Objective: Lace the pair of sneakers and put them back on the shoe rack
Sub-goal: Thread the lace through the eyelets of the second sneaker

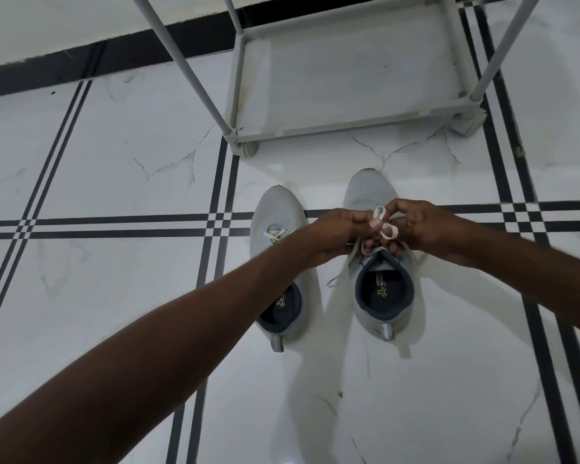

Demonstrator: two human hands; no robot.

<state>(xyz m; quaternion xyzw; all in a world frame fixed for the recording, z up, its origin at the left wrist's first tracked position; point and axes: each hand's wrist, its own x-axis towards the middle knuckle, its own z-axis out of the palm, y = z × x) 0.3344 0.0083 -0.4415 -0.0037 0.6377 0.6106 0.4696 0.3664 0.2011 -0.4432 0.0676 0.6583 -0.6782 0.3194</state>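
Both sneakers stood side by side on the tiled floor (114, 182), toes toward the shoe rack (349, 128), which waited just beyond them with its bottom shelf bare. The left sneaker (278, 262) showed lace crossed near its toe end, though the forearm hid the rest, so whether it was tied could not be told. The step in hand was the bow on the right sneaker (379, 289): the left hand (340, 229) and the right hand (422, 226) met over its tongue, each grip pressed together on the pale lace (387, 232). One loop stood up between the fingertips and another curled below it, near the right hand's thumb, while loose ends trailed down over the sneaker's sides. The knot appeared half formed rather than tight. The next move would likely call for drawing the two loops apart, evenly and without letting either slip through, until the bow seated against the tongue. After that the pair would need lifting onto the rack's shelf, a short reach ahead.
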